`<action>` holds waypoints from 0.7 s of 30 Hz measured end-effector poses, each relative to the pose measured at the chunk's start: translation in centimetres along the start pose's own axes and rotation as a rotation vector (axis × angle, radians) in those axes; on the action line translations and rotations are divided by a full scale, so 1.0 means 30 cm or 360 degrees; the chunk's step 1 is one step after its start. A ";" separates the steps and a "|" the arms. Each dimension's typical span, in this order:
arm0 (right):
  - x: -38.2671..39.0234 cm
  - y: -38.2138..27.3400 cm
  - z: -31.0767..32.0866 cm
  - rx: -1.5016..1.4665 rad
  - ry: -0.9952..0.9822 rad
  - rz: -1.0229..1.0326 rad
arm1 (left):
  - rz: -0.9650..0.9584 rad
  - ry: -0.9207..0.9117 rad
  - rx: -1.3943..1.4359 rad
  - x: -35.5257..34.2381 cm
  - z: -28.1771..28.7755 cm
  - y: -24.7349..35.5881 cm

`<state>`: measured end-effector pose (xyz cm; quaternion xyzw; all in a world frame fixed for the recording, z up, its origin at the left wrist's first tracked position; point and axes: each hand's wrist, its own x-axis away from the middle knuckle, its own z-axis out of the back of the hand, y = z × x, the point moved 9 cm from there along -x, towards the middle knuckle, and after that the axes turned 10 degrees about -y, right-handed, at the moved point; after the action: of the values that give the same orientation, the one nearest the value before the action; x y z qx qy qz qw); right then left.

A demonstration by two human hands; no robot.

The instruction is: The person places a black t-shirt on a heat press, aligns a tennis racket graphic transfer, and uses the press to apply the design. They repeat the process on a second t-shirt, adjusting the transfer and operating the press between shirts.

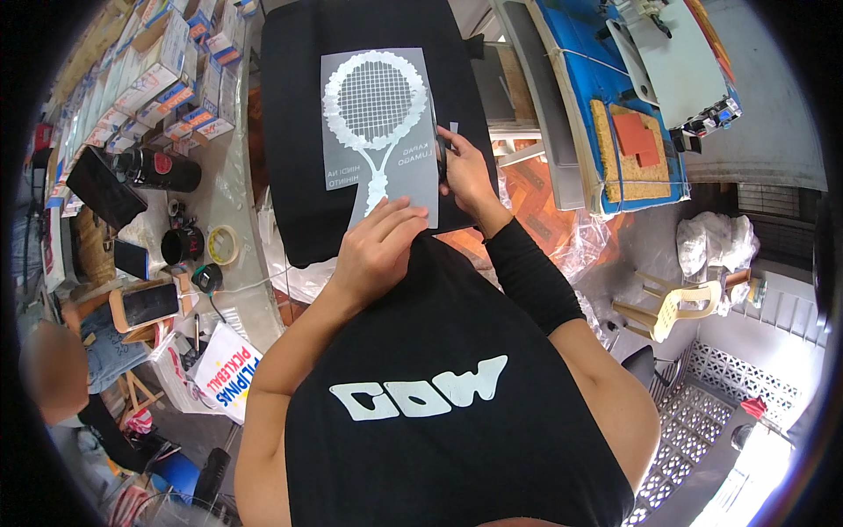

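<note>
In the head view, a clear film [399,180] with a white racket print [375,98] lies on a black cloth [294,202], reaching from near the cloth's far edge down to its near edge and well in from its left edge. The lower left of the film is stepped inward beside the racket's handle.

The left hand [379,246] rests across the film's lower end, its fingers side by side on top; the thumb is hidden, so I cannot tell whether they pinch the sheet. The right hand [465,171] is at the film's right edge, fingers bent around a narrow dark thing [441,154], perhaps scissors; whether they are clamped on it I cannot tell. A small pale scrap [454,127] lies just beyond that hand, toward the cloth's right edge.

The step in hand looks like trimming the film. The next move seems to call for keeping the sheet steady with the left hand while the right follows the margin, clear of the white print.
</note>
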<state>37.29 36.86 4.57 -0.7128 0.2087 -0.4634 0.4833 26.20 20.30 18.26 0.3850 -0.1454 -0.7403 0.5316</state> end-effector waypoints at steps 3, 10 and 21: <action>-0.021 -0.006 0.006 -0.0003 0.0022 0.0011 | -0.0020 -0.0003 -0.0025 0.013 0.007 0.006; -0.068 -0.003 0.017 0.0067 -0.0005 -0.0004 | 0.0000 -0.0041 -0.0060 0.046 0.013 0.013; -0.251 -0.102 0.018 0.0109 -0.0002 0.0092 | -0.0036 0.0024 0.0028 0.054 0.108 0.077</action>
<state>33.65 44.11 3.77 -0.6898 0.2131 -0.4557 0.5207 25.19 17.31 21.18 0.3969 -0.1436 -0.7420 0.5209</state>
